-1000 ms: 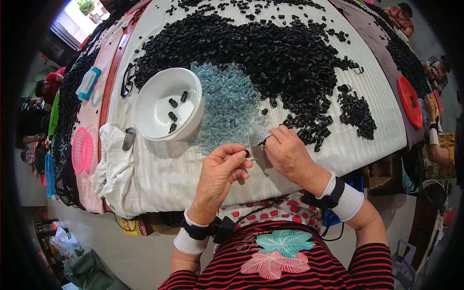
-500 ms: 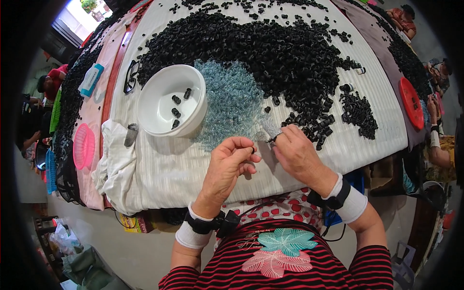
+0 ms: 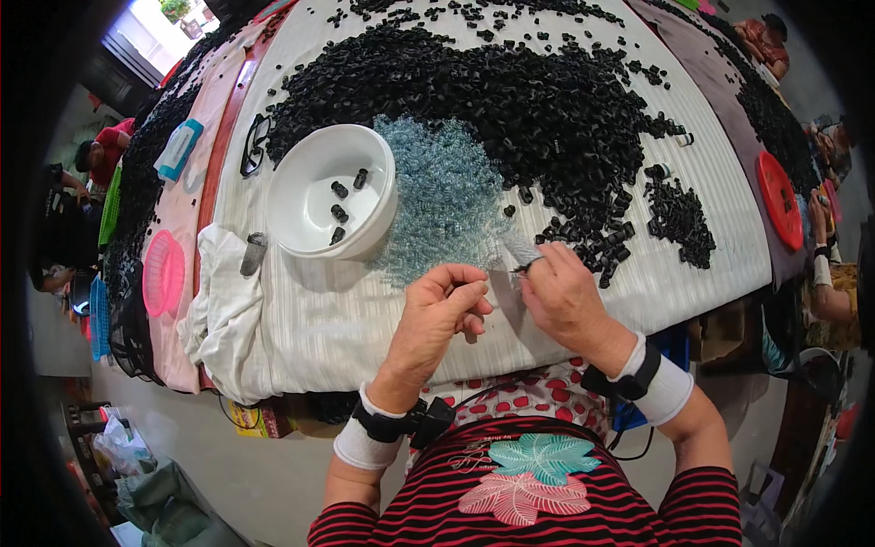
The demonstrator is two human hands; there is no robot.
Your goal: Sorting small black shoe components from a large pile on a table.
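Observation:
My left hand (image 3: pixel 442 310) is held above the near edge of the white cloth, thumb and forefinger pinched together. Whatever lies between those fingertips, if anything, is too small to make out. To its right, my right hand (image 3: pixel 570 296) is closed, with a small dark bit showing at its fingertips. Just past them lies a small grey speckled piece (image 3: pixel 519 246) whose kind I cannot tell. Beyond my hands spreads a pile of pale blue, clear small springs or coils (image 3: pixel 437 196). A large heap of small black plastic parts (image 3: pixel 456 82) lies behind it.
A white bowl (image 3: pixel 290 210) holding several black parts stands left of the coils. Eyeglasses (image 3: pixel 255 146), a crumpled white cloth (image 3: pixel 223 310) and a pink basket (image 3: pixel 164 273) lie farther left. Slim black pieces (image 3: pixel 679 223) and a red tray (image 3: pixel 779 201) are at right. Other people sit on both sides.
The small black bit seen at my left fingertips before no longer shows. Both hands keep nearly the same place; the whole view has shifted slightly.

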